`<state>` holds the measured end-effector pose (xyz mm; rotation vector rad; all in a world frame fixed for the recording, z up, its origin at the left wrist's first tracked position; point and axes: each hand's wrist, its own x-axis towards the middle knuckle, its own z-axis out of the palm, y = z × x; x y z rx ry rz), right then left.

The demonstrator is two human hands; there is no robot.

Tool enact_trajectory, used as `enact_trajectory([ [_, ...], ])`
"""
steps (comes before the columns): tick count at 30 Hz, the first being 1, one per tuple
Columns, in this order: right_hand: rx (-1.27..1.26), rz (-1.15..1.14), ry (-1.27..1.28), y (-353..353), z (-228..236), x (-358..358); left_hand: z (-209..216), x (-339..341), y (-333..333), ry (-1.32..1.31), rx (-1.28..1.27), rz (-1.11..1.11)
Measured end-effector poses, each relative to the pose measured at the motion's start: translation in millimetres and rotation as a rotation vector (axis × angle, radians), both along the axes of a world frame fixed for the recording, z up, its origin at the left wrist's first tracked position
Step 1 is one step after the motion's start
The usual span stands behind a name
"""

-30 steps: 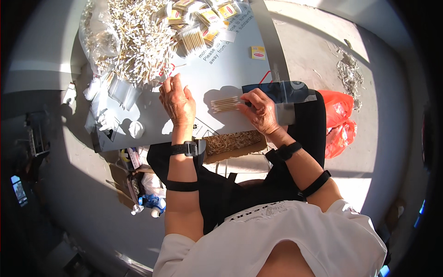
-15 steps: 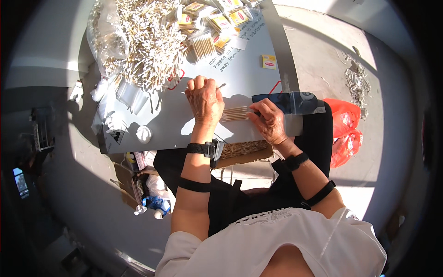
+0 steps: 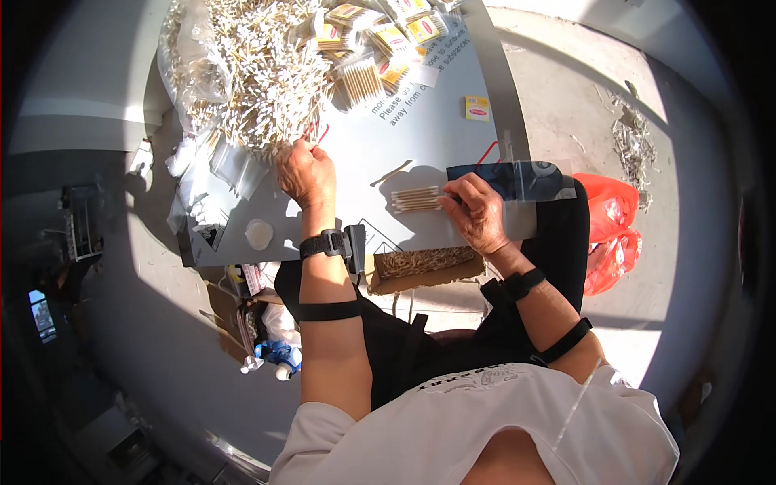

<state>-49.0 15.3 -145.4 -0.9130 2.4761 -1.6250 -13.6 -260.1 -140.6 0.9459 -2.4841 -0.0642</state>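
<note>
Loose cotton swabs point(image 3: 259, 77) form a large heap at the table's far left. At its near edge is my left hand point(image 3: 307, 174), fingers curled together; what they pinch, if anything, is hidden. A small row of cotton swabs point(image 3: 416, 199) lies side by side on the table. My right hand point(image 3: 477, 212) is closed at the right ends of this row, thumb and fingertips against them. One single swab point(image 3: 391, 173) lies slanted just beyond the row.
Filled swab packets point(image 3: 392, 40) lie at the back of the grey table point(image 3: 364, 145). A yellow card point(image 3: 477, 108), clear bags point(image 3: 234, 168) and a round white lid point(image 3: 259, 234) rest on it. A box of swabs point(image 3: 424, 271) stands under the front edge; red bags point(image 3: 606, 230) are at right.
My left hand has moved left from beside the row to the heap's near edge. A single swab now shows where that hand was. My right hand has stayed at the row.
</note>
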Motion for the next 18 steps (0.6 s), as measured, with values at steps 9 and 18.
enact_trajectory([
  [9, 0.010, -0.007, 0.025, 0, 1, 0, 8, 23, 40, 0.046, 0.261, -0.303],
  [18, 0.015, -0.001, 0.052, 2, -1, -1, 21, 9, 23, -0.080, 0.492, 0.124],
])
